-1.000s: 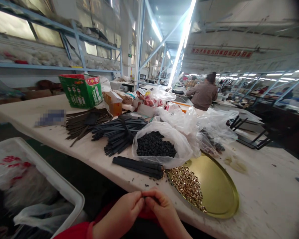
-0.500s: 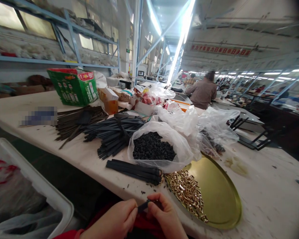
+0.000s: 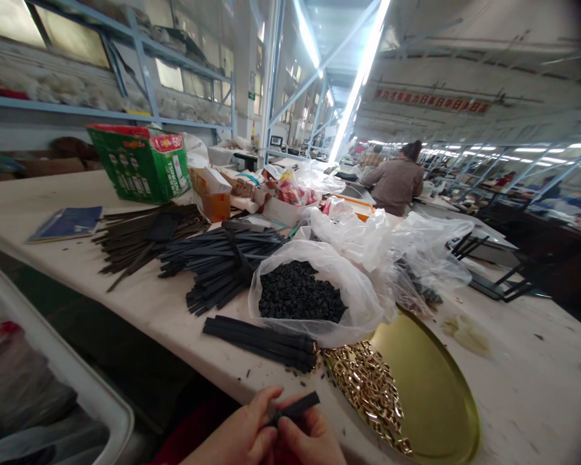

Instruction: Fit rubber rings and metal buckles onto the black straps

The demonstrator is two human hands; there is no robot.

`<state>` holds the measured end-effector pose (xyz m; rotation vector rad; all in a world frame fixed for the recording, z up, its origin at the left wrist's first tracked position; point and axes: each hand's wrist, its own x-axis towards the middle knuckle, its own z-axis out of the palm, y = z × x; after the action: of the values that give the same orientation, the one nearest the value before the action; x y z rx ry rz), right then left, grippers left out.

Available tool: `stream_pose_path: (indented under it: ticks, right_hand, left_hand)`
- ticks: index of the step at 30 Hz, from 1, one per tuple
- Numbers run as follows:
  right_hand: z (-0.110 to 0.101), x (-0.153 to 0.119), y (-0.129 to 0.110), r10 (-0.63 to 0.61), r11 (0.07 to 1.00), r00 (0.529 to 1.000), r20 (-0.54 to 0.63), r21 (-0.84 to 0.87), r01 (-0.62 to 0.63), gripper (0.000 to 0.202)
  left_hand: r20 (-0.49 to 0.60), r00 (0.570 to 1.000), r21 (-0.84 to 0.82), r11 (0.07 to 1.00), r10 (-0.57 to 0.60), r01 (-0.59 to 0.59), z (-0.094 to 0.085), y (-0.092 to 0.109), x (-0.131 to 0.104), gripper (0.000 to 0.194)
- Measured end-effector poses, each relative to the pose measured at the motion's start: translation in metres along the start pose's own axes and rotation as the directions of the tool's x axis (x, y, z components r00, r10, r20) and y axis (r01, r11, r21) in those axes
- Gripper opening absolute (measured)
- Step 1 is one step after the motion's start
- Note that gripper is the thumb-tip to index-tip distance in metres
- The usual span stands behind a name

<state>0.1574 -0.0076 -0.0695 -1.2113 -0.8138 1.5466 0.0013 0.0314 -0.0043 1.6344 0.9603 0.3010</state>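
At the table's front edge, my left hand (image 3: 244, 429) and my right hand (image 3: 311, 439) are close together, both closed on one black strap (image 3: 301, 405). Its flat end sticks out up and to the right past my right fingers; the rest is hidden between the hands. Just beyond lies a neat bundle of black straps (image 3: 259, 342) with gold metal at the right end. Gold metal buckles (image 3: 368, 387) are heaped on the left side of a round gold tray (image 3: 430, 381). Behind the bundle, a clear plastic bag (image 3: 363, 303) holds small black loops (image 3: 300, 290).
Loose black straps (image 3: 217, 255) and brownish straps (image 3: 135, 236) spread to the left, near a blue booklet (image 3: 68, 223). Farther back stand a green carton (image 3: 140, 165) and plastic bags (image 3: 348, 232). A white bin (image 3: 119, 420) is at lower left. A person (image 3: 394, 181) sits beyond the table.
My hands have shifted slightly and moved closer together. More of the strap's end now shows, pointing up and right. The camera view has moved a little.
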Motion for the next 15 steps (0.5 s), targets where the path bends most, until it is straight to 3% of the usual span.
stream_pose_path:
  ticks: [3, 4, 6, 8, 9, 11, 15]
  right_hand:
    - [-0.024, 0.0, -0.022, -0.149, 0.936, 0.988, -0.048, -0.33, 0.125, 0.04]
    - [-0.037, 0.002, -0.036, -0.238, 0.843, 0.968, -0.074, -0.512, 0.168, 0.034]
    - [-0.062, 0.008, -0.064, -0.348, 0.547, 0.933, -0.093, -0.828, 0.121, 0.023]
    - [-0.08, 0.017, -0.085, -0.334, 0.267, 0.94, -0.076, -0.964, 0.017, 0.022]
    - [-0.085, 0.022, -0.09, -0.303, 0.177, 0.951, -0.061, -0.984, -0.007, 0.021]
    - [-0.089, 0.032, -0.092, -0.251, 0.099, 0.967, -0.041, -0.995, -0.016, 0.018]
    - [-0.089, 0.043, -0.082, -0.244, 0.131, 0.969, -0.03, -0.991, 0.002, 0.015]
  left_hand:
    - [0.058, 0.998, -0.127, 0.992, -0.009, 0.016, -0.003, -0.01, 0.002, 0.045]
    - [0.066, 0.998, -0.175, 0.985, -0.004, 0.015, -0.004, -0.014, 0.003, 0.042]
    - [0.047, 0.999, -0.252, 0.968, 0.001, 0.011, -0.003, -0.02, 0.007, 0.042]
    - [0.02, 1.0, -0.28, 0.96, -0.008, 0.013, 0.0, -0.022, 0.011, 0.04]
    - [0.011, 1.0, -0.277, 0.961, -0.019, 0.021, 0.002, -0.021, 0.013, 0.037]
    - [-0.009, 0.999, -0.237, 0.971, -0.045, 0.041, 0.004, -0.016, 0.013, 0.028]
    - [-0.069, 0.994, -0.116, 0.99, -0.089, 0.081, 0.002, -0.005, 0.006, 0.012]
